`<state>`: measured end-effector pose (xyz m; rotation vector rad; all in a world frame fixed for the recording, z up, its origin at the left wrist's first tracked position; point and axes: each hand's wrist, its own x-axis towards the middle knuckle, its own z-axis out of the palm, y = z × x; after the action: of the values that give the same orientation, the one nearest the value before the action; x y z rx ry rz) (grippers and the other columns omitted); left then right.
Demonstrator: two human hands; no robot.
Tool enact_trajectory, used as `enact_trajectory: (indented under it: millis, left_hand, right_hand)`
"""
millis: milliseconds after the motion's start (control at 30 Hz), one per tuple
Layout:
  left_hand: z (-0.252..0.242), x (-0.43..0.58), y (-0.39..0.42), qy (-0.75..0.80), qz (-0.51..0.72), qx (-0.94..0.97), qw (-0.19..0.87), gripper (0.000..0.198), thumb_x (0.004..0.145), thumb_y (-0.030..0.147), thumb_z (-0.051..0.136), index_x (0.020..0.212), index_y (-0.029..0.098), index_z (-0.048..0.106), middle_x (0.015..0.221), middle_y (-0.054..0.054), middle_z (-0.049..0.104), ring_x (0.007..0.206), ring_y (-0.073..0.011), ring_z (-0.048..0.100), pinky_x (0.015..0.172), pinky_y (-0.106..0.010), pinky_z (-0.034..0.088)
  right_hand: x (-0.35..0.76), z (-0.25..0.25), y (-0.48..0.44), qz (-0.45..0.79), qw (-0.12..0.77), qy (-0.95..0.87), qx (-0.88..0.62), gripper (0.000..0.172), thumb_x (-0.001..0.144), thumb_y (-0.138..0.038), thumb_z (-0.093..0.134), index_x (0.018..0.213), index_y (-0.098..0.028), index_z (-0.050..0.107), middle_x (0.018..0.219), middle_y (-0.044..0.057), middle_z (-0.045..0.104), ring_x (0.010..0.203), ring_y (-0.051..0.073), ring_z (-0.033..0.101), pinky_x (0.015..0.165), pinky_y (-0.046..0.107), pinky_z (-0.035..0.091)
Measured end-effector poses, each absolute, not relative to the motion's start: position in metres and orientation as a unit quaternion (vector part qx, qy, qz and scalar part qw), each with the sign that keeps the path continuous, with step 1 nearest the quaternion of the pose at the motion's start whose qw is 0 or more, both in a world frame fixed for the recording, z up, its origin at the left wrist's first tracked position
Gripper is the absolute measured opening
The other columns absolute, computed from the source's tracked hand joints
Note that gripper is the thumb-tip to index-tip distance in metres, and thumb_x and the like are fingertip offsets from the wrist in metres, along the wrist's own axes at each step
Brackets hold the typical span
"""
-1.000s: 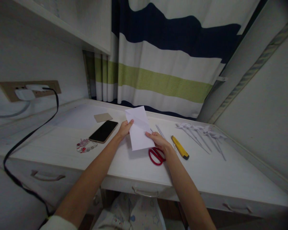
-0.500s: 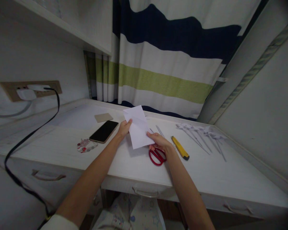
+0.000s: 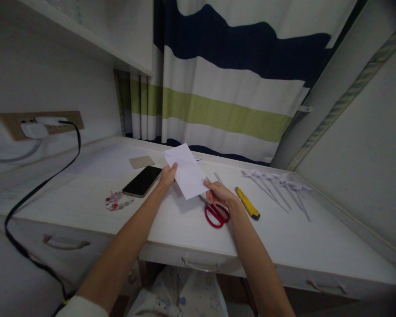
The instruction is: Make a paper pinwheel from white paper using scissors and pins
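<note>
Closed on the left edge of a white paper sheet (image 3: 186, 171): the grip of the left hand (image 3: 167, 176), thumb on the front face. Closed on the same sheet's lower right corner: the grip of the right hand (image 3: 218, 193), fingers curled. Sheet held tilted between the two grips, lifted clear of the counter (image 3: 284, 240).

Just below the right grip, red-handled scissors (image 3: 217, 214) lying flat, blades toward the sheet. Just right of that grip, a yellow utility knife (image 3: 247, 203). Farther right and well apart, a row of white paper pinwheels (image 3: 277, 181).

Just left of the left grip, a dark phone (image 3: 142, 181) face up. Beyond it, a tan card (image 3: 141, 162). Nearer the counter's front edge, a small red-and-white trinket (image 3: 119, 200). Behind both grips, a striped curtain (image 3: 224, 110).
</note>
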<state>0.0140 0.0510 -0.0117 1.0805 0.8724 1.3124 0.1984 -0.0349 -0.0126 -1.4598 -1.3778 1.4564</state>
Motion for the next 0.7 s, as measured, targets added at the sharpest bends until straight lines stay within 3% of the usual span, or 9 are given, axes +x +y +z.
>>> enact_trajectory:
  millis: [467,700]
  left_hand:
    - [-0.022,0.009,0.068,0.403,0.588,0.419,0.562,0.027,0.082,0.028,0.046,0.104,0.014,0.049,0.102,-0.007,0.053,0.085,-0.0173,0.054,0.071,-0.036,0.047]
    - [-0.026,0.010,0.072,0.393,0.586,0.416,0.574,0.027,0.082,0.028,0.046,0.105,0.014,0.049,0.102,-0.007,0.053,0.085,-0.0172,0.054,0.071,-0.036,0.047]
  right_hand:
    - [0.204,-0.015,-0.031,0.538,0.346,-0.527,-0.560,0.024,0.084,-0.031,0.045,0.097,-0.013,0.052,0.088,0.003,0.057,0.069,0.012,0.057,0.059,0.029,0.048]
    - [0.204,-0.014,-0.030,0.483,0.408,-0.529,-0.566,0.023,0.084,-0.031,0.044,0.096,-0.014,0.053,0.089,0.003,0.057,0.069,0.012,0.057,0.060,0.028,0.048]
